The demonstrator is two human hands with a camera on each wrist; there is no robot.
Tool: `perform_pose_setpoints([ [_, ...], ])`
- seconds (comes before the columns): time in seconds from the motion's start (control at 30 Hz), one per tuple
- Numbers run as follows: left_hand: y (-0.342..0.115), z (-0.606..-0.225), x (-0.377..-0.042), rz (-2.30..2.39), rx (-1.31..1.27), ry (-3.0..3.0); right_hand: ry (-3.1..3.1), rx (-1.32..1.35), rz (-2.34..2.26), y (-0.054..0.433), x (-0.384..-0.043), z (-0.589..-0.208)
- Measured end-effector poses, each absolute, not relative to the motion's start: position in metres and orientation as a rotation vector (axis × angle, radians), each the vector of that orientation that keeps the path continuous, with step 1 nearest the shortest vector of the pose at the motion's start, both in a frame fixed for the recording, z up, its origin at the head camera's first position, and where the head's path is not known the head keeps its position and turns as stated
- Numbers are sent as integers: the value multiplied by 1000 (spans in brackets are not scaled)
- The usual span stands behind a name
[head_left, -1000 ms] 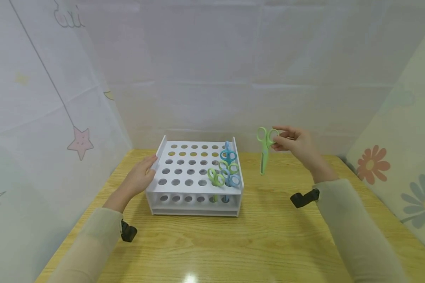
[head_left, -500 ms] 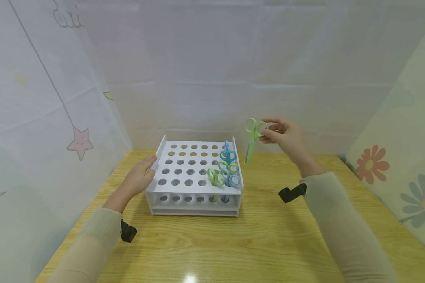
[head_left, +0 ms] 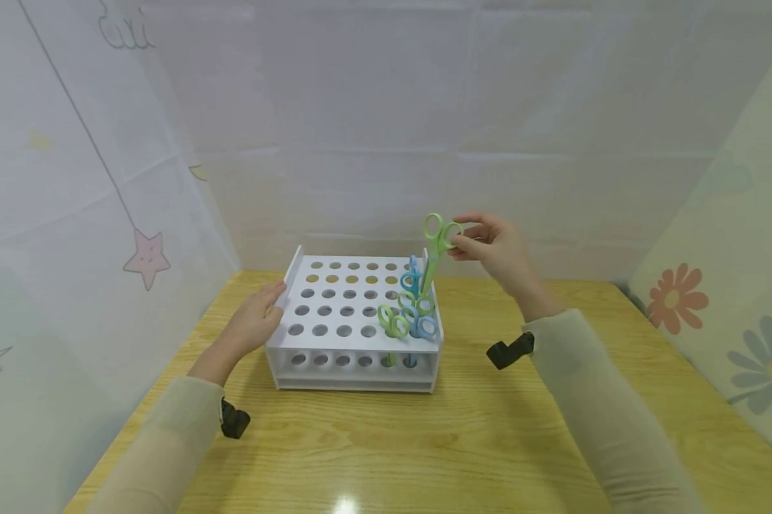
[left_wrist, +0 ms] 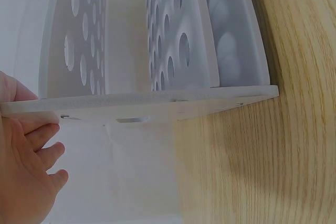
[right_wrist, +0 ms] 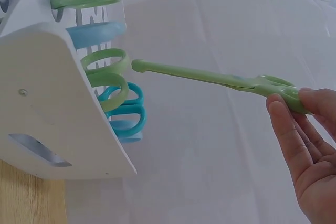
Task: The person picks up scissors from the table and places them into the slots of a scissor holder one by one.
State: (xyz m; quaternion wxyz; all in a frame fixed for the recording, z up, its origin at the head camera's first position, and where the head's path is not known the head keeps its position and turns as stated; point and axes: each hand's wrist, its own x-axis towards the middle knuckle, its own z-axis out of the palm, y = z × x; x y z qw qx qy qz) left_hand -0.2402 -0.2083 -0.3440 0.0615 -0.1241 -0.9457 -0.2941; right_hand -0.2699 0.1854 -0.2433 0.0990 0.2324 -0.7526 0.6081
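Observation:
My right hand (head_left: 498,250) pinches one handle loop of a pair of light green scissors (right_wrist: 205,77). Their blades point down and to the left, over the right edge of a white rack (head_left: 331,339) with rows of round holes. My left hand (left_wrist: 26,166) grips the rack's left side panel, thumb and fingers on opposite faces. Along the rack's right side, scissors stand in holes: green scissors (head_left: 393,323) and light blue scissors (head_left: 426,328) at the front, another green pair (right_wrist: 107,85) behind them, then teal scissors (right_wrist: 134,116) and a light blue pair farther back, partly hidden.
The rack stands on a wooden table (head_left: 386,450). A lower tier of holes and a base board lie beneath its top board. Pale cloth (head_left: 373,143) with printed flowers and a star hangs behind and at both sides. A black camera is strapped to each wrist.
The right hand has moved left with the green scissors, from beside the rack to above its right edge. The left hand and the rack have stayed in place.

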Motion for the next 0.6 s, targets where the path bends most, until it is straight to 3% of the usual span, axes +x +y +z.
perform_pose_setpoints([
  [0.6, -209, -346, -242, -874, -392, -2843, -2261, 697, 1798, 159, -271, -258],
])
